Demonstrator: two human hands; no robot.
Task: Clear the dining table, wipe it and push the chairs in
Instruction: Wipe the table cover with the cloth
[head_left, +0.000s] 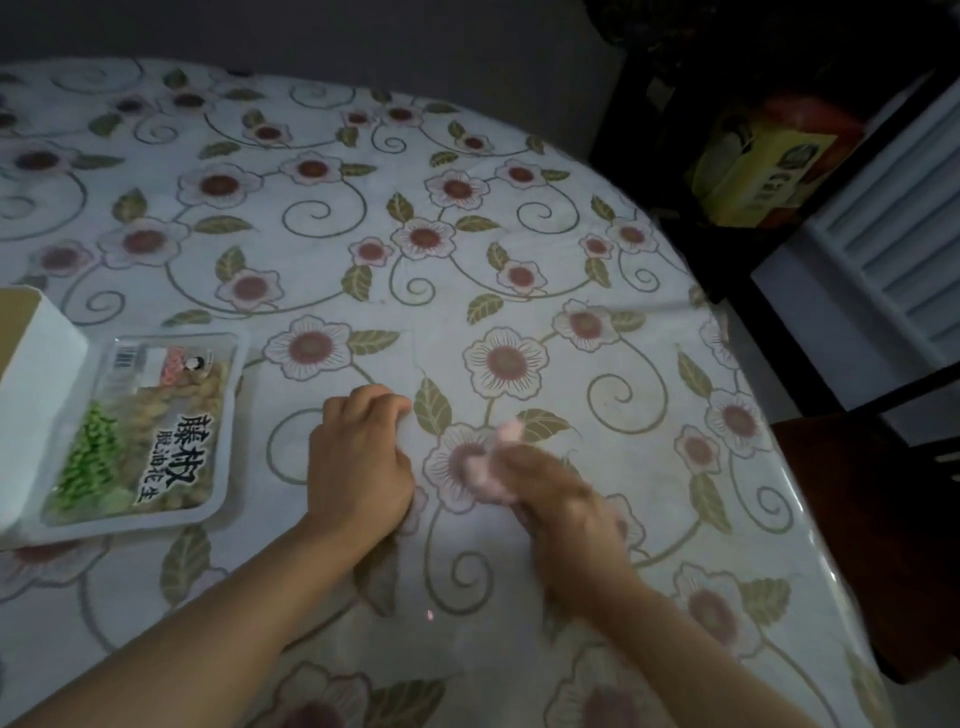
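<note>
Your left hand (358, 467): bare, no glove, ring or watch visible. Your left forearm: bare to frame edge, no sleeve showing. Your right hand (550, 499): bare, outline motion-blurred, finger detail unreadable. Your right forearm: bare, no sleeve or wristband visible. Lighting dim; finer marks cannot be made out.
</note>
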